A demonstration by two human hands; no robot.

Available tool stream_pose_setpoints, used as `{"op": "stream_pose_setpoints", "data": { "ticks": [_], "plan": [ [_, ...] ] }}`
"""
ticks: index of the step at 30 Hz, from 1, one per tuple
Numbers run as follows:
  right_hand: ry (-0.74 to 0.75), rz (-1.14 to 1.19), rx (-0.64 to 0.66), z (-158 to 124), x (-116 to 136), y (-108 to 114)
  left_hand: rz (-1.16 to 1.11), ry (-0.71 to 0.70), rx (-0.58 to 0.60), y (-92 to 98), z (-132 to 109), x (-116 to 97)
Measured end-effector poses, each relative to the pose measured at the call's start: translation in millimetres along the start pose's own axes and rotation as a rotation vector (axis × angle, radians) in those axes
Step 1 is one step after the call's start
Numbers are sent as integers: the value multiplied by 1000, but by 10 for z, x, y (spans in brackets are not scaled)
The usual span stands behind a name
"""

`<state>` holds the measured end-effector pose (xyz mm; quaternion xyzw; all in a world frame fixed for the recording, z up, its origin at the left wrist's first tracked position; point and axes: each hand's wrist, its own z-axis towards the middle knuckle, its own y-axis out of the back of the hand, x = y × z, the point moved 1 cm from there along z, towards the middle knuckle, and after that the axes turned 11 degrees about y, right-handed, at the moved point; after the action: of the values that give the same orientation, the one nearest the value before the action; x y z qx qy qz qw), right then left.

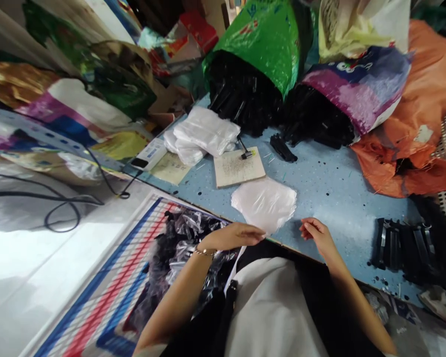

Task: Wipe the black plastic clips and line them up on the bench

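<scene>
My left hand (pixel 243 234) is stretched out flat at the table's front edge, its fingertips by the lower edge of a thin stack of white plastic bags (pixel 264 204). Nothing shows in it. To the right of the stack, my right hand (pixel 316 231) hovers at the edge with fingers curled towards the thumb; whether anything small is between them is hidden. Behind the stack lies a square board (pixel 238 169) with a small dark tool (pixel 247 154) on it. Folded white bags (pixel 207 130) are piled at the back left.
Black items spill from a green sack (pixel 260 39) and a purple sack (pixel 360 89). An orange sack (pixel 423 114) stands right. Black clip-like pieces (pixel 401 245) lie near the right edge. A striped basket (pixel 96 317) of wrapped black items stands below left.
</scene>
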<state>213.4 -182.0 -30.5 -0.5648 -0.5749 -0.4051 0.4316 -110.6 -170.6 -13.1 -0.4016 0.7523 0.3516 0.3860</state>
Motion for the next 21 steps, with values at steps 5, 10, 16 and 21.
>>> {"op": "stream_pose_setpoints", "data": {
  "ticks": [5, 10, 16, 21],
  "plan": [
    [36, -1, 29, 154, -43, -72, 235, -149, -336, 24, 1326, -1170],
    [59, 24, 59, 110, -102, -91, 215, 157, -700, -7, 2586, -1817],
    [128, -12, -3, 111, -41, 315, -10, 171, -485, -74, 2526, -1760],
    [303, -48, -109, 430, 380, 512, -614, 3, 250, -698, 1751, -1422]
  ]
}}
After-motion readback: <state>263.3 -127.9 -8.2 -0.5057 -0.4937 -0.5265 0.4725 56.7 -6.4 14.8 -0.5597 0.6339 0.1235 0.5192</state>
